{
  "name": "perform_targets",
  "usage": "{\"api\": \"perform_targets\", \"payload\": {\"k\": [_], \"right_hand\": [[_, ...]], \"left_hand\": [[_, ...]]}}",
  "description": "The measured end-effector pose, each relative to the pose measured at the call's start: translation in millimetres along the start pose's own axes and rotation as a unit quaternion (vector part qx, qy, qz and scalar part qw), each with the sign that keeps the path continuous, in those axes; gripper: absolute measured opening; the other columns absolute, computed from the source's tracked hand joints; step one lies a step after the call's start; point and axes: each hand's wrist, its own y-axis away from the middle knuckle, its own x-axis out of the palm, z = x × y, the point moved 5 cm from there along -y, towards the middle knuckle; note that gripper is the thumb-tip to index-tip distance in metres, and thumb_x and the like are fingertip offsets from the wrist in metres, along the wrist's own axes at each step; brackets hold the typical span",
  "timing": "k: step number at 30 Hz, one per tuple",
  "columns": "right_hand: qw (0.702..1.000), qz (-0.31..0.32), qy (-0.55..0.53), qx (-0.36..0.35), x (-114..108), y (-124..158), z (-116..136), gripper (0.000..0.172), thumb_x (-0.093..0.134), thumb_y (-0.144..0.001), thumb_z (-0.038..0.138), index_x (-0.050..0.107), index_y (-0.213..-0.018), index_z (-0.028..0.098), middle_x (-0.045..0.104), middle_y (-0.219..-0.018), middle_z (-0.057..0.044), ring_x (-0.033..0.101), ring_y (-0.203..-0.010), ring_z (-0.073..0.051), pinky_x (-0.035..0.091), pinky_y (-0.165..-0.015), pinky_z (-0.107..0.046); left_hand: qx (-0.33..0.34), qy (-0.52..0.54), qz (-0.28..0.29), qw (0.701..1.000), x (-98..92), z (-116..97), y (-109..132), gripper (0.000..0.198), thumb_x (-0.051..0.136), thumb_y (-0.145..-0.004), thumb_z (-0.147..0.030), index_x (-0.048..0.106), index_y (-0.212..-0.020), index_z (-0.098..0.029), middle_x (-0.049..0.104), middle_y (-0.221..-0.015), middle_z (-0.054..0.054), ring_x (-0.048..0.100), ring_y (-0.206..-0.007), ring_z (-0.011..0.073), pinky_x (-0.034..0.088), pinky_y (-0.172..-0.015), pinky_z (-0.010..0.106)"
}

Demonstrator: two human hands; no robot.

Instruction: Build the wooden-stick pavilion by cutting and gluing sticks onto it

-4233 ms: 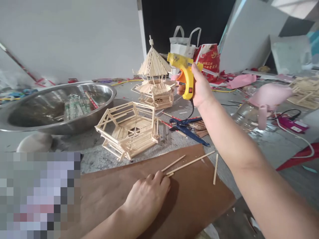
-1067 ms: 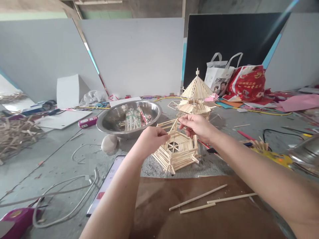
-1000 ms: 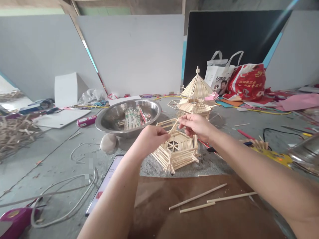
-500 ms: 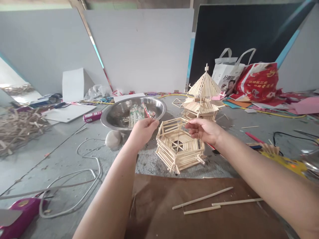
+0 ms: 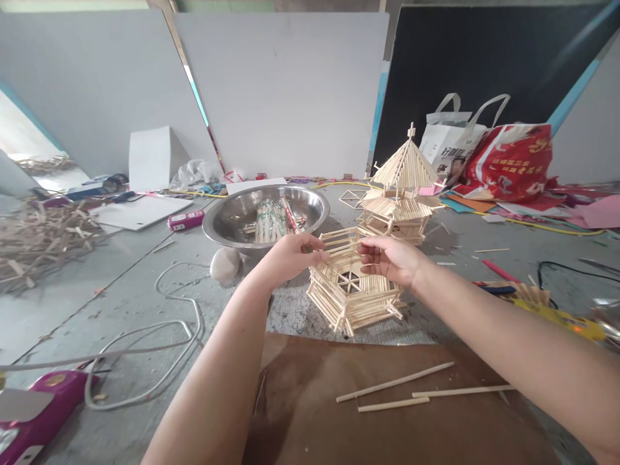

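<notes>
A hexagonal basket-like frame of light wooden sticks (image 5: 356, 310) stands in front of me, open at the top, with spoke-like sticks across its floor. My left hand (image 5: 293, 258) is at its left rim, thumb and forefinger apart, with nothing visible between them. My right hand (image 5: 392, 258) is over the right rim, fingers loosely curled and apart; I see no object in it. Whether either hand touches the frame I cannot tell. Behind it rises a tiered stick pagoda (image 5: 404, 181) with a pointed roof. Loose sticks (image 5: 394, 382) lie on a brown sheet (image 5: 387, 439) nearer me.
A steel basin (image 5: 213, 223) holds plastic-wrapped sticks, with a whitish stone (image 5: 224, 265) beside it. Cables (image 5: 194, 316) and a magenta device (image 5: 48, 413) lie at left. A yellow tool (image 5: 557, 316) lies at right. Bags (image 5: 513, 161) and coloured paper are behind.
My left hand has moved right to the frame's rim, and its thumb and forefinger have parted. My right hand has stayed almost in place. The view has shifted slightly.
</notes>
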Motion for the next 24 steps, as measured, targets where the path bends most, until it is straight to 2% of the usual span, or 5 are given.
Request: {"api": "perform_targets", "payload": {"k": [3, 10, 15, 24], "right_hand": [[1.0, -0.001, 0.01, 0.0, -0.1, -0.2, -0.5, 0.01, 0.049, -0.076, 0.012, 0.054, -0.067, 0.011, 0.057, -0.056, 0.001, 0.051, -0.043, -0.008, 0.048, -0.044, -0.025], [1.0, 0.001, 0.024, -0.014, 1.8, -0.7, -1.1, 0.008, 0.05, -0.075, 0.011, 0.054, -0.067, 0.011, 0.056, -0.058, 0.001, 0.05, -0.042, -0.007, 0.047, -0.042, -0.025], [0.999, -0.003, 0.029, -0.038, 4.9, -0.7, -0.2, 0.006, 0.05, -0.074, 0.009, 0.053, -0.07, 0.011, 0.056, -0.062, 0.0, 0.053, -0.044, -0.009, 0.047, -0.041, -0.025], [0.999, -0.019, 0.004, -0.031, 7.7, -5.9, -2.1, 0.008, 0.047, -0.076, 0.009, 0.051, -0.071, 0.012, 0.056, -0.062, 0.0, 0.057, -0.047, -0.01, 0.047, -0.041, -0.025]], "left_hand": [[-0.006, -0.035, -0.002, 0.999, 0.9, 2.5, -1.4, 0.035, 0.056, -0.061, -0.045, 0.062, -0.084, -0.02, 0.05, -0.061, -0.002, 0.041, -0.056, 0.0096, 0.031, -0.052, 0.023], [-0.02, -0.045, -0.016, 0.999, 0.1, 2.0, -2.3, 0.018, 0.052, -0.064, -0.034, 0.061, -0.068, -0.018, 0.048, -0.052, -0.004, 0.037, -0.046, 0.0067, 0.028, -0.046, 0.022], [-0.027, -0.051, -0.02, 0.998, -1.0, 2.5, -3.4, 0.019, 0.052, -0.063, -0.034, 0.061, -0.068, -0.018, 0.051, -0.055, -0.002, 0.04, -0.049, 0.0079, 0.029, -0.047, 0.022], [-0.033, -0.028, -0.025, 0.999, -1.1, 6.2, -3.2, 0.025, 0.048, -0.068, -0.038, 0.061, -0.067, -0.017, 0.045, -0.053, -0.003, 0.035, -0.047, 0.0073, 0.026, -0.046, 0.022]]}}
